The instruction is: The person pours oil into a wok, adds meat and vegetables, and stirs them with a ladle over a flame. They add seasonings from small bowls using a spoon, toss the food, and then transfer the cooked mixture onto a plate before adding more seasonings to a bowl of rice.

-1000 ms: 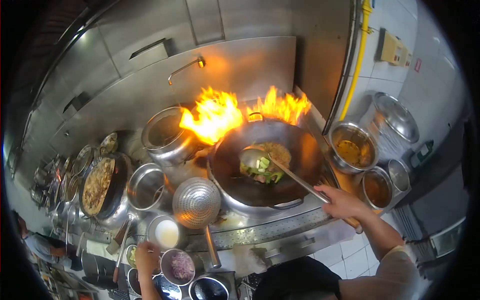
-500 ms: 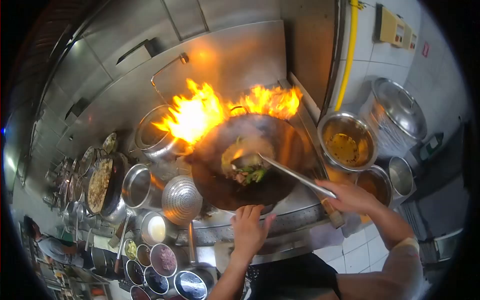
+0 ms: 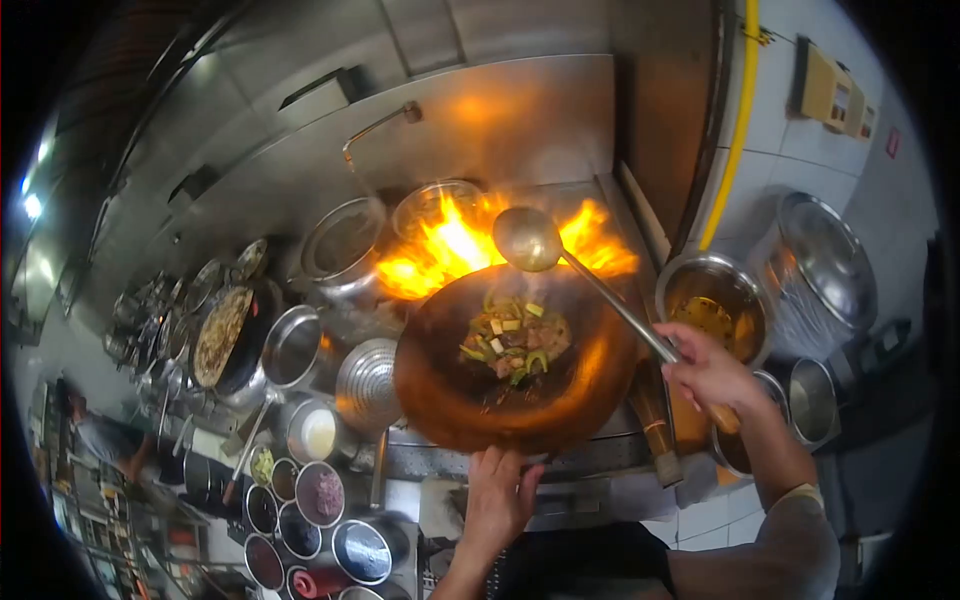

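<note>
A large wok (image 3: 440,400) tilts over the burner, its near edge held by my left hand (image 3: 497,500), fingers closed there and partly hidden. In the wok lies a stir-fry of green vegetables, pale cubes and brown pieces (image 3: 515,342). My right hand (image 3: 705,370) is wrapped round the shaft of a long ladle (image 3: 528,240), near its wooden grip. The ladle's bowl is raised above the wok's far rim, clear of the food. Bright flames (image 3: 450,250) rise behind the wok.
A perforated strainer (image 3: 368,385) and a steel pot (image 3: 292,347) stand left of the wok. Several ingredient containers (image 3: 322,495) are at lower left. To the right are a bowl of oily liquid (image 3: 712,300) and a lidded pot (image 3: 825,250). Another person (image 3: 105,435) stands far left.
The ladle has lifted out of the food to above the far rim. The wok has tilted, its inside showing more, and the food has spread. The flames behind have shrunk.
</note>
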A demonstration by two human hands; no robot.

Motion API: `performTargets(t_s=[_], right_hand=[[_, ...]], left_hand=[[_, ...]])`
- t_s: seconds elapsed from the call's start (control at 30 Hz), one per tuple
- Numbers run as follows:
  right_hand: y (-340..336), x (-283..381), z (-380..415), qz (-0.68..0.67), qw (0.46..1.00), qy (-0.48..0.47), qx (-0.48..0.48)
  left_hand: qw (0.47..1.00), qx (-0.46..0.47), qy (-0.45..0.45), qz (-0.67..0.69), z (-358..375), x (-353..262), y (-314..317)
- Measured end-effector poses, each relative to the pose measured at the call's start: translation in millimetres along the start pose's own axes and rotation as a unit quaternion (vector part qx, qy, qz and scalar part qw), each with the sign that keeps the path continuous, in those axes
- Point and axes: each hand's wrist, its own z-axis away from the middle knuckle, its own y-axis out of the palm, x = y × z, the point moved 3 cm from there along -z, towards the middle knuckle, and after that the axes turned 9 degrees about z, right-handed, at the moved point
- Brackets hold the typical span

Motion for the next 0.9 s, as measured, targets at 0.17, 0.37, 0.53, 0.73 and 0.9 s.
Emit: performTargets(t_s=[0.17,0.37,0.53,0.73,0.9], right_hand=[[30,64,-117,-0.362,0.931,-0.030,0.044],[110,155,-335,-0.352,0.900,-0.255,0.034],[165,240,-425,-0.414,0.892,-0.122,0.135],[194,205,-402,-0.563,0.786,-0.122,0.224],[142,149,-272,-0.544,0.794,-0.003,0.271]], left_hand=[[1.000,-0.027,0.009,0.007,-11,53,33],[0.988,-0.138,-0.027,-0.057,36,59,-15],[0.949,-0.138,-0.259,-0.114,151,141,-22],[0.910,0.049,-0.404,0.073,189,206,6],[0.950,0.252,-0.104,-0.154,249,300,100]])
